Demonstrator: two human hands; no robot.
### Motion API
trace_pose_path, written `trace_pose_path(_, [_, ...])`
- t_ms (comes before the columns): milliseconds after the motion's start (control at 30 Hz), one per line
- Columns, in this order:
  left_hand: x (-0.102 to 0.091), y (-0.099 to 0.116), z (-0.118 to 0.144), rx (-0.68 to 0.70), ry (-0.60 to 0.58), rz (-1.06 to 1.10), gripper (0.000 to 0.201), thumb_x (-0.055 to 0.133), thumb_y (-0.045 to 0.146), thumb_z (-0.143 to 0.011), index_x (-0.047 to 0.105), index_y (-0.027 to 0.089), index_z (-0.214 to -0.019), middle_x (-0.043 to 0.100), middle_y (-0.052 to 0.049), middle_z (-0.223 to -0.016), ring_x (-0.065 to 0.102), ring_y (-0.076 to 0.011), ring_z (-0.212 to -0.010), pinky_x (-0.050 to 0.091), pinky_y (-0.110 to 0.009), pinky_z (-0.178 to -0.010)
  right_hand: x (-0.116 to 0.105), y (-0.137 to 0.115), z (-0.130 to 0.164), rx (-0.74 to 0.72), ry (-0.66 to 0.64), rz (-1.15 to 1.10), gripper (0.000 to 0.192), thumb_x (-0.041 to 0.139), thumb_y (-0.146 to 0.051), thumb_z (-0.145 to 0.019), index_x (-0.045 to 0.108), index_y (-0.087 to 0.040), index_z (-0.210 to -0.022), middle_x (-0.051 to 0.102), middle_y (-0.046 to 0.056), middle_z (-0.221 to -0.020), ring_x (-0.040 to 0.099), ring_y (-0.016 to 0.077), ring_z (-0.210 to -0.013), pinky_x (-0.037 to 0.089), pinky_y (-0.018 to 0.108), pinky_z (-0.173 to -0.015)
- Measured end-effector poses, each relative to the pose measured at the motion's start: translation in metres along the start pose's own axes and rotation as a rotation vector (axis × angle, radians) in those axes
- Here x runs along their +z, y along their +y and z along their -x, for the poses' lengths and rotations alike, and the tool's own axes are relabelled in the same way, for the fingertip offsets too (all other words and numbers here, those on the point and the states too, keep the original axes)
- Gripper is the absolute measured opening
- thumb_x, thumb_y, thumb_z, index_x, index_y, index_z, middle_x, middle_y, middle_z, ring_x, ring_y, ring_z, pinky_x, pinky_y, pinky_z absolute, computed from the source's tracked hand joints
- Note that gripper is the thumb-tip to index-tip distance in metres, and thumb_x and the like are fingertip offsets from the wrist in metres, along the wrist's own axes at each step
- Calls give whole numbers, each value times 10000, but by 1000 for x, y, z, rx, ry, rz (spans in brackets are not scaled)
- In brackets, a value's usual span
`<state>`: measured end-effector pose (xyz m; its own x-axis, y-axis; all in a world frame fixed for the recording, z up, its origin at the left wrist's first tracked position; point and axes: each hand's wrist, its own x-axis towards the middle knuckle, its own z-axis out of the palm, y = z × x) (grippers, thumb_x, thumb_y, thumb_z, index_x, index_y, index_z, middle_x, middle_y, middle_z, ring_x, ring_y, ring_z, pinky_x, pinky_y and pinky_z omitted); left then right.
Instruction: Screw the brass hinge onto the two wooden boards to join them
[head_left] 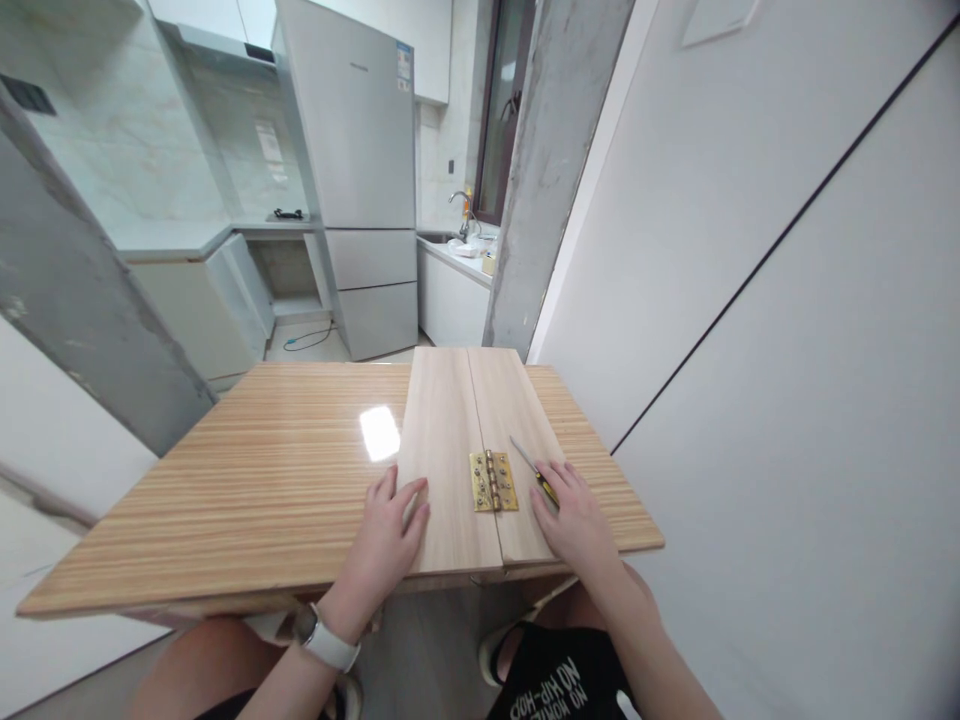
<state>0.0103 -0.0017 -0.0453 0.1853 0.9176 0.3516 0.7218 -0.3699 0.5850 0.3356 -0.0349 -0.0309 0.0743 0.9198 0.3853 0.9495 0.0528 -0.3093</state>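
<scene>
Two pale wooden boards (442,440) lie side by side on the striped wooden table (285,470), joined across their seam by a brass hinge (493,481). My left hand (390,535) rests flat on the left board near its front edge, fingers apart. My right hand (576,515) lies on the right board, over the handle of a yellow-and-black screwdriver (534,470) whose metal shaft points away from me, just right of the hinge. Whether the fingers grip the handle is unclear.
A white wall (750,300) runs close along the table's right edge. A grey concrete pillar (540,170) stands behind the table. Farther back are a fridge (360,170), a counter with a sink (461,245) and low cabinets. My knees are under the table's front edge.
</scene>
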Motion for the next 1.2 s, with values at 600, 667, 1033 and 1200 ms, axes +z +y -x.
trace_pose_path(600, [56,109,-14,-11,-108,75,398,518,286,-1016,715,188,-1348,473,-230,-1500,429,-409,-1379,375,-614,-1181,-41,121,-1,48,-21,-25,507,553,-472,-990,689,-184,-1385,669,148,-1445,559,333,-1422,401,547,-1255])
trace_pose_path(667, [58,110,-14,-9,-116,67,403,514,292,-1019,711,184,-1353,464,-235,-1511,417,-416,-1399,369,-613,-1184,-43,124,-1,56,-36,-37,513,564,-483,-984,688,-185,-1383,666,148,-1452,549,337,-1434,391,550,-1261])
trace_pose_path(1033, [54,92,-36,-63,-144,157,524,525,330,-1019,567,71,-1473,512,-268,-1511,441,-392,-1476,363,-568,-1228,-70,140,-17,401,-114,-362,587,478,-623,-1004,644,-230,-1407,688,135,-1430,671,328,-1282,501,509,-1144])
trace_pose_path(1200, [56,90,-44,-62,-136,279,459,531,324,-1012,589,105,-1410,628,-212,-1423,562,-339,-1378,399,-551,-1211,-72,149,-27,423,-117,-418,551,502,-634,-991,691,-240,-1327,727,112,-1379,672,307,-1281,495,462,-1147])
